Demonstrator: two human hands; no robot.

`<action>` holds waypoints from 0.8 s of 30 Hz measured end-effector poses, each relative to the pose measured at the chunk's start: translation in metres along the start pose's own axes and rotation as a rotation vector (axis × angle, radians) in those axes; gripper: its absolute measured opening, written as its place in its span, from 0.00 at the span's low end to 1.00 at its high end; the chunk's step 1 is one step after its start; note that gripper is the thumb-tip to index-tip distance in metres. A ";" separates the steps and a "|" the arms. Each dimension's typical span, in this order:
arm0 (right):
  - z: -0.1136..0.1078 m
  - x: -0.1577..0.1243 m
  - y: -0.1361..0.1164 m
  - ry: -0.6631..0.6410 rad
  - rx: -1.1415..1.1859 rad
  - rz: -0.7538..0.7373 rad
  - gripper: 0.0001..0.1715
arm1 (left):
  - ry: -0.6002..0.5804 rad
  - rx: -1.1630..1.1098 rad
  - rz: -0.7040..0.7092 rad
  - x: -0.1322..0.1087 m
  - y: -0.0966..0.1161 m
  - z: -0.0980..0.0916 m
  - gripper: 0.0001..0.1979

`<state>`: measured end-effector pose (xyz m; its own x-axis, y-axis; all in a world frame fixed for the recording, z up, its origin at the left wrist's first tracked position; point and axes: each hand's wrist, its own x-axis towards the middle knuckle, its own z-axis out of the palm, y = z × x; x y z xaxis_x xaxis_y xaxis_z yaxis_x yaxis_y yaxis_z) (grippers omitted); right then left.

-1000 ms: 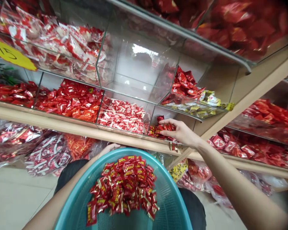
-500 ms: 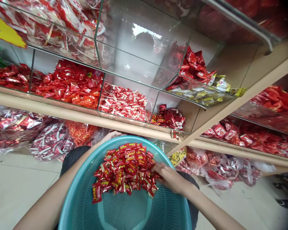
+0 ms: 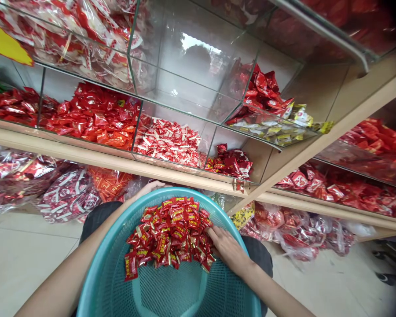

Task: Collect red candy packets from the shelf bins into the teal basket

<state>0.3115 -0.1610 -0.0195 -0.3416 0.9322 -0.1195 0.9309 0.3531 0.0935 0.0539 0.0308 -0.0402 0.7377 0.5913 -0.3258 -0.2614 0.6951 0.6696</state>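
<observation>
A right hand (image 3: pixel 229 251), open with fingers spread and holding no visible sachet, rested against red candy sachets (image 3: pixel 168 233) heaped just to its left in a teal mesh basket (image 3: pixel 181 190), while the left hand (image 3: pixel 150 188), curled over the far rim, steadied the basket.

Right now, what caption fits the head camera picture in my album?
Right hand on red-wrapped candies in a teal mesh basket, left hand at its rim, glass bins of red packets behind.
</observation>
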 end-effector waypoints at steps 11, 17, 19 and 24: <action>0.001 -0.003 0.010 0.088 -0.106 -0.011 0.17 | 0.026 0.019 -0.005 0.001 0.000 -0.001 0.18; -0.002 0.000 0.014 0.106 -0.056 -0.043 0.15 | 0.003 0.018 0.005 -0.001 0.000 0.001 0.19; -0.001 0.001 0.014 0.116 -0.049 -0.053 0.16 | 0.010 0.012 0.003 -0.002 0.000 0.002 0.19; 0.001 0.002 0.016 0.147 -0.077 -0.031 0.21 | 0.054 0.027 -0.004 -0.006 0.002 0.007 0.20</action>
<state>0.3263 -0.1534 -0.0196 -0.3907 0.9203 0.0216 0.9087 0.3818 0.1686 0.0528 0.0260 -0.0320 0.7037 0.6103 -0.3639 -0.2408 0.6867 0.6859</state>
